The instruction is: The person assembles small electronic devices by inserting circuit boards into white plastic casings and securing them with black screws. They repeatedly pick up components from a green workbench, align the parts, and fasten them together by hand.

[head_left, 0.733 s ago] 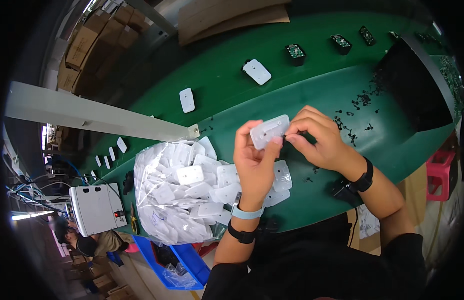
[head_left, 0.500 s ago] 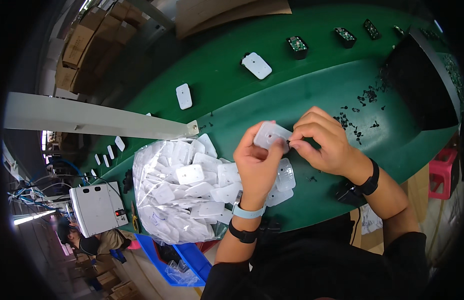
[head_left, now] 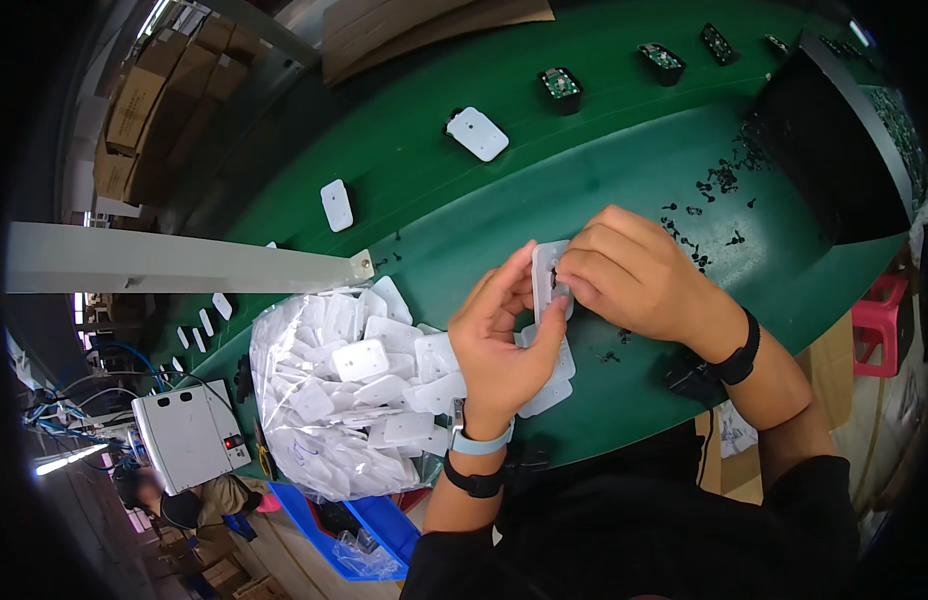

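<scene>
My left hand [head_left: 499, 350] holds a white plastic cover [head_left: 541, 268] by its edges, fingers behind it and thumb on its near side. The cover is tilted up on edge. Against its face, the closed fingertips of my right hand [head_left: 639, 280] pinch a small black part [head_left: 555, 279], mostly hidden by the fingers. More white covers [head_left: 547, 396] lie on the green table beneath my hands. Just left of my left wrist, a clear plastic bag [head_left: 284, 440] spills a heap of white covers [head_left: 360, 361]. Loose small black parts [head_left: 722, 180] are scattered beyond my right hand.
Behind the table, a green belt [head_left: 404, 150] carries black housings with circuit boards [head_left: 561, 88] and white-covered units [head_left: 478, 134]. A metal beam [head_left: 184, 258] juts in from the left. A black bin [head_left: 834, 140] stands far right; a blue crate [head_left: 384, 530] sits below the bag.
The cover has turned from lying nearly flat to standing on edge. My right fingertips have moved left onto its face. The whole view has shifted slightly.
</scene>
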The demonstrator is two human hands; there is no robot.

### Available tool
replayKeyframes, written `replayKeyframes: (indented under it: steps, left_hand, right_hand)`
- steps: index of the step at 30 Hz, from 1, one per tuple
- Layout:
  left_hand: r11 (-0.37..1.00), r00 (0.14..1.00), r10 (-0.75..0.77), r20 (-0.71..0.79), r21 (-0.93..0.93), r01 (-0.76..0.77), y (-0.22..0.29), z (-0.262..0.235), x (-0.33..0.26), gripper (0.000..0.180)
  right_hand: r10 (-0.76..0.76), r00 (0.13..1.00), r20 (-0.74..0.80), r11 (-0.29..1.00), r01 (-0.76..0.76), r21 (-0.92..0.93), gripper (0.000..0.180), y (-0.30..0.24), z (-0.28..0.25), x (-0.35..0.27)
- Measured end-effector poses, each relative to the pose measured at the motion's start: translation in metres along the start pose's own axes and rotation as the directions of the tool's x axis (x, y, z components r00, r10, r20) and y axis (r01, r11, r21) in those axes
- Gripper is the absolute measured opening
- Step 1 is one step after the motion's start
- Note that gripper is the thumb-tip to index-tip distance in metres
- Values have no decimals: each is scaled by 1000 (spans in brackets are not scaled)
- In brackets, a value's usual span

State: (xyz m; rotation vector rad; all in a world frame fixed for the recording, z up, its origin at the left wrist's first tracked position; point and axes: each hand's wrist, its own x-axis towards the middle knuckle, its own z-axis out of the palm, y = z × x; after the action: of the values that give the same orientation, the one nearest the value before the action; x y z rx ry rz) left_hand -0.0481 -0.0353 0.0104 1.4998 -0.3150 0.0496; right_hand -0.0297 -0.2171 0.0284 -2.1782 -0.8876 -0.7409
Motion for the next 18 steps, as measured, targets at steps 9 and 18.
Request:
replayKeyframes:
  steps: [9, 18]
  left_hand:
    - [996, 996, -83, 36, -22, 84, -3, -6, -1, 47]
    - [931, 953, -300, 35, -209, 301, 7, -3, 2, 38]
  right_hand:
    - [86, 995, 46, 989, -91, 118, 20, 6, 2, -6]
    - [489, 841, 232, 634, -525, 567, 37, 1, 0, -11]
